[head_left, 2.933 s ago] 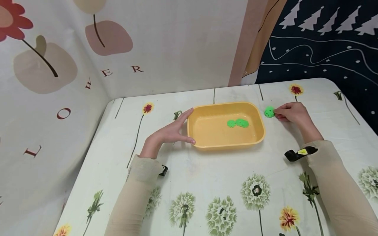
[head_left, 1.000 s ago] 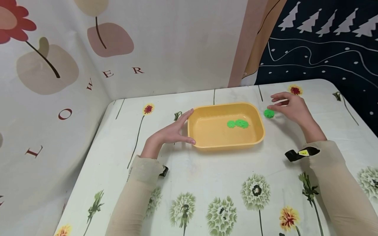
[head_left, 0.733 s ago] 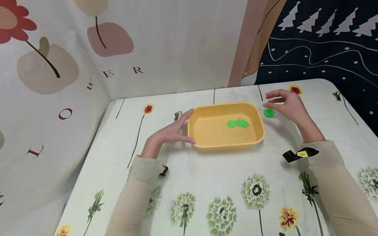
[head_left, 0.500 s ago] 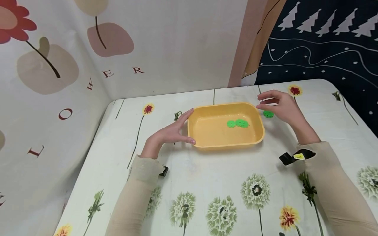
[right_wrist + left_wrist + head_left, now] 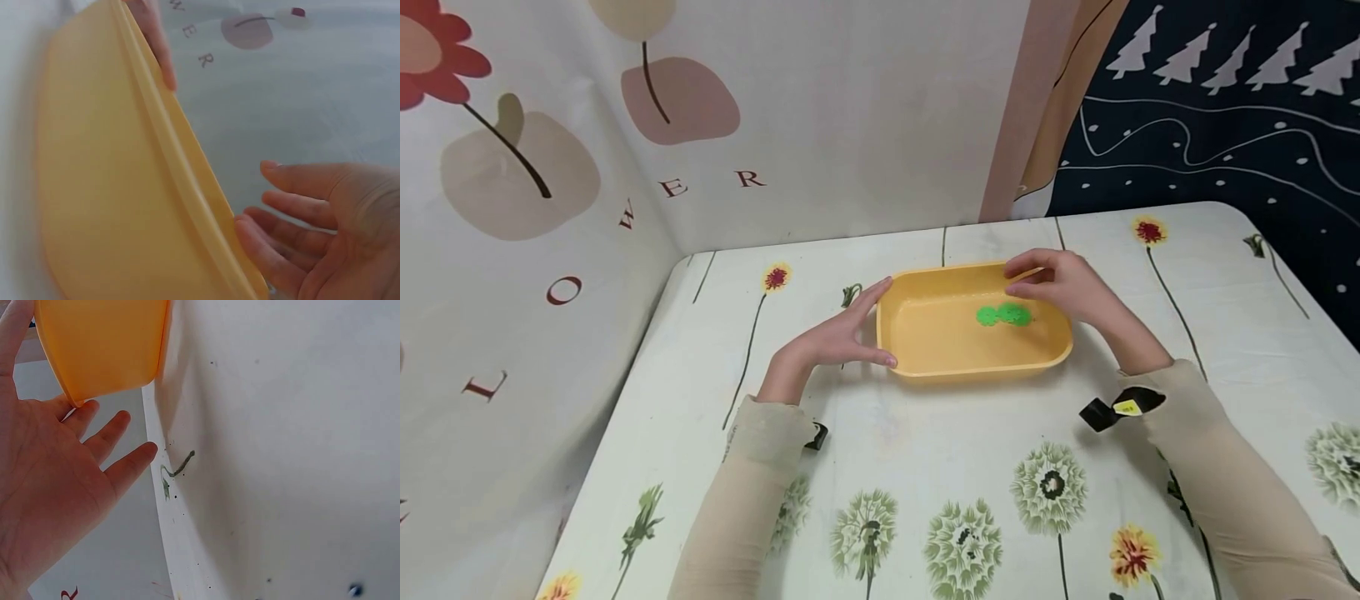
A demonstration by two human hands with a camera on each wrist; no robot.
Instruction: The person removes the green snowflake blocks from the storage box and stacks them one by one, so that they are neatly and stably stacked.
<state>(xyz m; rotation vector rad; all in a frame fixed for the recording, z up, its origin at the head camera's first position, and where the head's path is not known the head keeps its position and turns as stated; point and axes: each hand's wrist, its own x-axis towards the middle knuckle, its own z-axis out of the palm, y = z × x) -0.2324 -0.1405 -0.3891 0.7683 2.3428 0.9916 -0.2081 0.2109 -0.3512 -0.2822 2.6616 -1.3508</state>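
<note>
A yellow rectangular tray (image 5: 917,372) stands on the table. Inside, toward its right half, lie small green scalloped discs (image 5: 1015,314) in a row, touching or overlapping. My left hand (image 5: 831,340) spans the tray's left end, thumb and forefinger at its corners; in the left wrist view its other fingers (image 5: 128,464) are extended, some near the rim. My right hand (image 5: 1056,282) hovers over the tray's right end, fingers gently bent and nothing visible between them. The right wrist view shows its spread fingertips (image 5: 247,234) beside the rim. Another green disc, right of the tray earlier, is hidden behind this hand.
A white floral cloth (image 5: 925,442) covers the table. Behind it hang a pale printed curtain (image 5: 865,108) and a dark one with white trees (image 5: 1210,142). A black camera strap (image 5: 1120,408) sits at the right wrist, near the sleeve cuff.
My right hand has let go of the green disc on the table, lifted off, and moved left over the tray. My left hand and the tray have stayed put.
</note>
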